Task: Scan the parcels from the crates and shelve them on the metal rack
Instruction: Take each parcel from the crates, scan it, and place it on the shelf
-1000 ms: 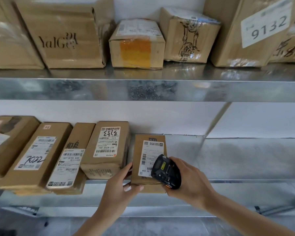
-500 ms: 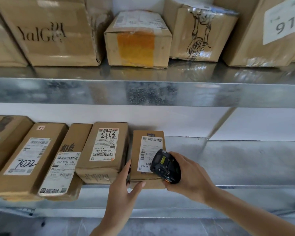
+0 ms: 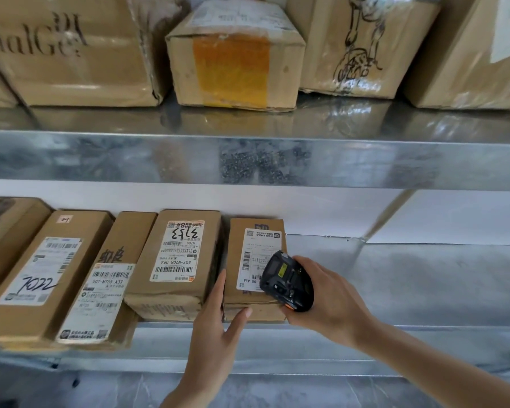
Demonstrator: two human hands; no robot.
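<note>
A small brown cardboard parcel [image 3: 255, 260] with a white shipping label lies on the lower galvanised metal rack shelf [image 3: 395, 278], rightmost in its row. The left hand [image 3: 215, 328] presses straight fingers against its near left corner. The right hand [image 3: 333, 301] grips a black handheld scanner [image 3: 286, 282], which hides the label's lower right; the label's small print is unreadable.
</note>
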